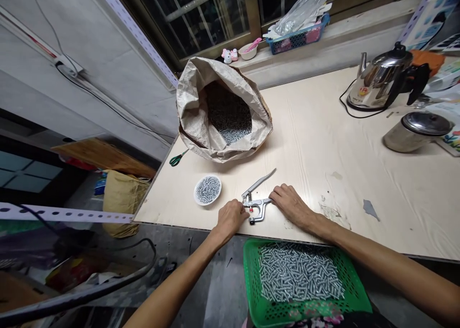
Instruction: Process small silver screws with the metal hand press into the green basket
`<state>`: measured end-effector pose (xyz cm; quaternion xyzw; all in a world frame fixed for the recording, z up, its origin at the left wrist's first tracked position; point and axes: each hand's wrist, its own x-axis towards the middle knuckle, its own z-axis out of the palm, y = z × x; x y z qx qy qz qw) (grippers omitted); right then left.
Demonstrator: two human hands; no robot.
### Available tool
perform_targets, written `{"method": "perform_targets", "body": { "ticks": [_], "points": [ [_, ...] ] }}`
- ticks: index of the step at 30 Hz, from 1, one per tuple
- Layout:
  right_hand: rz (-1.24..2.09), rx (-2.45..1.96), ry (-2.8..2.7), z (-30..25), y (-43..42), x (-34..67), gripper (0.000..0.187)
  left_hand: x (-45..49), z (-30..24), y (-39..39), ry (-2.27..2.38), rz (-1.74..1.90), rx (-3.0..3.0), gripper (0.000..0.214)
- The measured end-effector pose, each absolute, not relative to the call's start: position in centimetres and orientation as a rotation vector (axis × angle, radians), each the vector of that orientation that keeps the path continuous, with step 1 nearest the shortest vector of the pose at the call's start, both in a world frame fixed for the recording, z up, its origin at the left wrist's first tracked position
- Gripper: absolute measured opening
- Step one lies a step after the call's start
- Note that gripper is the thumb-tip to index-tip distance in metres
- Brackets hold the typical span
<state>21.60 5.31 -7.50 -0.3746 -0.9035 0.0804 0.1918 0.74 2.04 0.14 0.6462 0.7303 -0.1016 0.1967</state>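
Silver snap-fastener pliers [259, 204] with a spring and a red piece at the jaw lie on the table near its front edge, handles spread apart. My right hand [292, 204] is closed around the end of the lower handle; the upper handle points free. At the jaw side, my left hand [232, 216] has its fingers pinched together; whatever they hold is hidden. Left of it stands a white bowl [207, 190] full of small metal pins. Below the table edge, a green basket [251, 275] holds many similar metal pieces.
A large paper sack [190, 112] of metal pieces stands open behind the bowl, with green-handled scissors [176, 160] beside it. A steel kettle [381, 76] and a lidded steel cup [406, 136] stand at the right. A blue basket [298, 38] sits on the windowsill.
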Motion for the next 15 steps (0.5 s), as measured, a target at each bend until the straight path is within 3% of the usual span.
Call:
{"method": "perform_targets", "body": {
  "ticks": [8,15],
  "points": [
    [0.224,-1.033,-2.460,-7.8,5.8,22.2,0.018,1.6,4.2,-3.8,1.840,0.041,2.047,0.010],
    [0.174,-1.006,-2.447,-8.8,5.9,22.1,0.016,-6.9,2.9,1.3,2.548,0.086,1.771,0.020]
  ]
}}
